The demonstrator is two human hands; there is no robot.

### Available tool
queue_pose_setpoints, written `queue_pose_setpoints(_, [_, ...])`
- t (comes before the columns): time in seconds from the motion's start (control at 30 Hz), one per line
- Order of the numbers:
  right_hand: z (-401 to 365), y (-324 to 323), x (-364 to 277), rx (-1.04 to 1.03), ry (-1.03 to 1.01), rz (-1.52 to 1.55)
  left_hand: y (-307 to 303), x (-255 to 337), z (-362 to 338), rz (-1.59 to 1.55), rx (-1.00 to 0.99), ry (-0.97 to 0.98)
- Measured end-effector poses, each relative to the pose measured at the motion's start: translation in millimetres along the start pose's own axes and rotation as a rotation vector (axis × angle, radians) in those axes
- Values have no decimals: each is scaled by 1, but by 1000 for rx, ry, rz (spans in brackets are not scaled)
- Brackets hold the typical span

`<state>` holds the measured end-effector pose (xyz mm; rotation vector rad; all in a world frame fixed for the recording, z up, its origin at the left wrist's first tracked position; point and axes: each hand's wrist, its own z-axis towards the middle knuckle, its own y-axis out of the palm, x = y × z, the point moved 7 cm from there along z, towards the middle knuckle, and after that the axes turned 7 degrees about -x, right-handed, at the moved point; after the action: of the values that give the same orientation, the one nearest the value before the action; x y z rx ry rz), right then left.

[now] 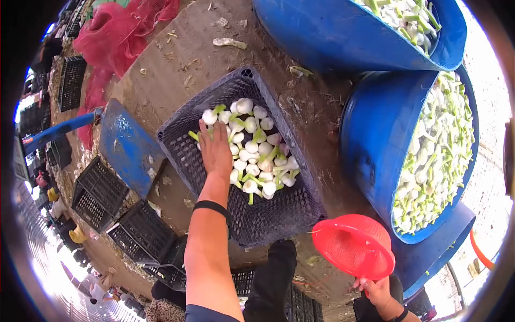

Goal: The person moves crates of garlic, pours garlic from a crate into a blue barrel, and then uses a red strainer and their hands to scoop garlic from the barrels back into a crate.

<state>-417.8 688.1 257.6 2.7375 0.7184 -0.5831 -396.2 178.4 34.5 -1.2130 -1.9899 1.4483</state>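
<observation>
My left hand [216, 150] lies over white garlic bulbs [252, 155] with short green stems, its fingers stretched out and touching those at the left side of the pile. The bulbs sit loosely in a dark plastic mesh crate [273, 214] on the ground. Down at the lower right, my right hand [378, 292] grips the edge of a red plastic colander [357, 244], which is tilted on its side with nothing visible inside. Part of the right hand's grip is hidden behind the colander.
Blue drums [370, 155] filled with garlic stand to the right. Black crates [142, 231] and a blue board [129, 150] lie to the left. Red netting [120, 35] is heaped at upper left. People are in the distance at the far left.
</observation>
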Motion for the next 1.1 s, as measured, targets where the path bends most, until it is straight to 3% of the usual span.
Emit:
queue_pose_setpoints(0.13, [-3, -3, 1, -6, 52, -12, -7, 27, -41, -118, -53, 12])
queue_pose_setpoints(0.23, [-4, -1, 1, -30, 54, 3, 4, 46, -79, -197, -313, 34])
queue_pose_setpoints(0.33, [-7, 5, -3, -34, 81, 12, 17, 49, -97, -62, -328, 37])
queue_pose_setpoints(0.37, [-7, 5, -2, -28, 71, -7, 16, 58, -106, -31, -414, 82])
queue_pose_setpoints(0.47, [-9, 7, 0, -35, 70, -24, 60, 66, -141, -154, -503, 80])
queue_pose_setpoints(0.53, [-9, 6, 1, -33, 73, -28, 79, 64, -147, -116, -697, 4])
queue_pose_setpoints(0.63, [-12, 8, -4, -37, 39, 7, 79, 51, -126, -124, -686, -53])
queue_pose_setpoints(0.7, [-12, 9, -10, -4, 38, -6, 65, 54, -116, -90, -573, 6])
queue_pose_setpoints(0.77, [-11, 4, -5, -16, 55, -10, 85, 37, -116, -134, -542, -149])
queue_pose_setpoints(0.83, [-12, -7, -1, -15, 78, -23, 97, 24, -114, -133, -594, -183])
queue_pose_setpoints(0.93, [-11, -12, -2, -58, 23, -58, 59, 31, -115, -63, -625, -151])
queue_pose_setpoints(1.0, [-10, -10, -1, -35, 61, -42, 25, 52, -109, -39, -360, 0])
queue_pose_setpoints(1.03, [-8, -9, 0, -36, 59, -39, 8, 60, -107, -74, -134, 65])
queue_pose_setpoints(1.1, [-7, -7, 6, -67, 93, -4, 41, 44, -101, -77, -209, -51])
